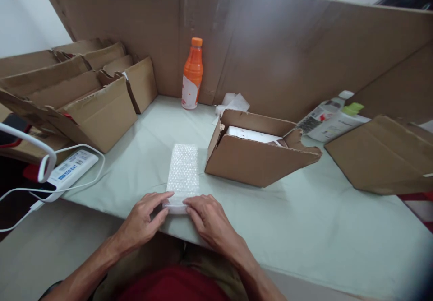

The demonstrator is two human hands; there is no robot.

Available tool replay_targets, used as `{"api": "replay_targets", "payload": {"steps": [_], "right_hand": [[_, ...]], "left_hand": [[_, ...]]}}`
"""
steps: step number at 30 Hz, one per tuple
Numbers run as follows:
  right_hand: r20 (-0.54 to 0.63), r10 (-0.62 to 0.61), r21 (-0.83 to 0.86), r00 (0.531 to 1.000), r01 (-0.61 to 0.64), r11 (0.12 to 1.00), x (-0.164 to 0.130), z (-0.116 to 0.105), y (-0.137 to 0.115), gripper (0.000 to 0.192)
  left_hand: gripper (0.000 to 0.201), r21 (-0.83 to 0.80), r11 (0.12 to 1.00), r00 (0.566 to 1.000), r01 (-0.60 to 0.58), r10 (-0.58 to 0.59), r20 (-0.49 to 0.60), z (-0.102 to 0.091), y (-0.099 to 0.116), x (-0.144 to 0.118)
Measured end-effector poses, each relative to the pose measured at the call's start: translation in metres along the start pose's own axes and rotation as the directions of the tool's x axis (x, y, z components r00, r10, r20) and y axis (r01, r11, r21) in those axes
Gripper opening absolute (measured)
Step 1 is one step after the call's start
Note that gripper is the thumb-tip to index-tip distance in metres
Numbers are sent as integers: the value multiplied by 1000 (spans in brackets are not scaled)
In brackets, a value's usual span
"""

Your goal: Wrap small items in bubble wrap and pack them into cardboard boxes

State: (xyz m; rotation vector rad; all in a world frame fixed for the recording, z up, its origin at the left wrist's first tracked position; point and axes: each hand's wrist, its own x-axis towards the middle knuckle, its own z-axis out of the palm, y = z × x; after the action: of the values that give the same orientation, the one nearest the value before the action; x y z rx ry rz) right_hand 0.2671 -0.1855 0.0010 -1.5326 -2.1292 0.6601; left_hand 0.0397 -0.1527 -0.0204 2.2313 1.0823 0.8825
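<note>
A strip of bubble wrap [183, 170] lies flat on the pale green table [304, 219], running away from me. My left hand [145, 217] and my right hand [208, 219] both pinch its near end, which looks folded or rolled over. Fingertips of both hands meet at that end, close to the table's front edge. I cannot tell whether anything is wrapped inside the fold.
An open cardboard box [257, 154] with a white item inside stands just right of the wrap. More open boxes [81, 95] sit at left, an orange bottle [192, 73] at the back, white bottles [333, 118] and a cardboard flap [382, 156] at right, a power bank [67, 172] with cable at left.
</note>
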Motion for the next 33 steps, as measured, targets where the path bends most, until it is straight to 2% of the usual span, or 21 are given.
{"api": "replay_targets", "payload": {"steps": [1,3,5,7,10,13,16,19,21,24,26,30,33], "right_hand": [[-11,2,27,1000,-2,1000,-6,0,1,24],[-108,-9,29,994,13,999,-16,0,3,26],[-251,-50,-27,967,45,999,-23,1,5,26],[-310,-121,-104,943,93,990,-27,2,6,27],[-216,-206,-193,954,165,967,-25,5,4,34],[-160,-202,-201,966,168,965,-17,10,4,33],[-147,-156,-92,977,143,985,-17,12,3,26],[-94,-100,35,991,104,994,-26,10,3,26],[-123,-80,44,989,86,995,-33,8,4,28],[-248,-112,-51,962,103,993,-39,5,7,34],[-251,-154,-129,956,125,984,-38,7,7,40],[-168,-187,-178,968,156,971,-30,13,4,38],[-239,-166,-93,957,148,985,-28,15,2,30]], "left_hand": [[35,-7,999,999,38,-38,11,2,1,-3],[35,-1,996,996,87,-87,21,7,2,-5],[35,27,995,995,98,-98,5,12,2,-2],[34,65,994,996,85,-84,-19,16,0,3],[31,115,992,997,45,-38,-69,19,0,7],[33,148,988,995,-40,53,-87,15,3,4],[37,105,987,992,-124,126,-8,7,9,-4],[39,4,998,997,-64,64,46,3,13,-10],[38,-17,1000,999,3,-2,48,4,13,-11],[35,33,998,999,50,-50,9,11,7,-7],[33,74,995,998,61,-58,-39,15,4,-4],[40,123,992,994,2,11,-105,14,5,-6],[52,106,991,996,-82,85,-24,6,11,-13]]}}
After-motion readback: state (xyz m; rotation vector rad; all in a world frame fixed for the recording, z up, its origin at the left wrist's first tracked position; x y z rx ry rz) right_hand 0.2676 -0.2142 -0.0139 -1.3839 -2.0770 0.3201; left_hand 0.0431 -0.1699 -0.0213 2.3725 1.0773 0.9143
